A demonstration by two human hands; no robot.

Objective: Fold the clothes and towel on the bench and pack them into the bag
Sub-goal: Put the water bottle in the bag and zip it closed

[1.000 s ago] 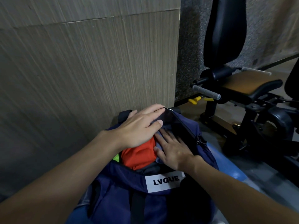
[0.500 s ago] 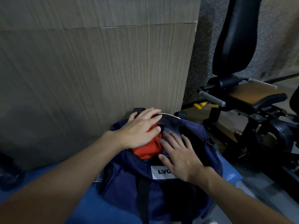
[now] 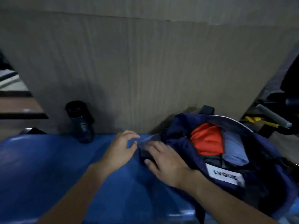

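**Two hands at the left end of the open bag**

Both forearms come up from the bottom edge of the frame over the padded blue bench [image 3: 64, 167]. The right hand [image 3: 163, 160], just right of centre, lies on the dark left end of the navy duffel bag [image 3: 181, 126]. Its fingers [image 3: 155, 147] are spread almost straight across the top of the fabric and the thumb sits against the near side. Blur hides whether they clamp the cloth or only press on it. The left hand [image 3: 120, 149] hovers just beside it at centre, fingers loosely curved and holding nothing, thumb tip close to the bag's grey edge but apart from it.

The bag sits on the bench at centre right, its mouth gaping wide. A white label reading LVQUE [image 3: 225, 176] is fixed below the near rim. Inside, well right of both hands, an orange garment [image 3: 207, 141] lies bunched next to a folded pale blue cloth [image 3: 233, 147], the two touching.

Farther back, at centre left, a dark bottle [image 3: 80, 122] stands against the wood-grain wall panel [image 3: 145, 70]. At the right edge a grey machine handle [image 3: 273, 115] juts out above something yellow [image 3: 252, 120].
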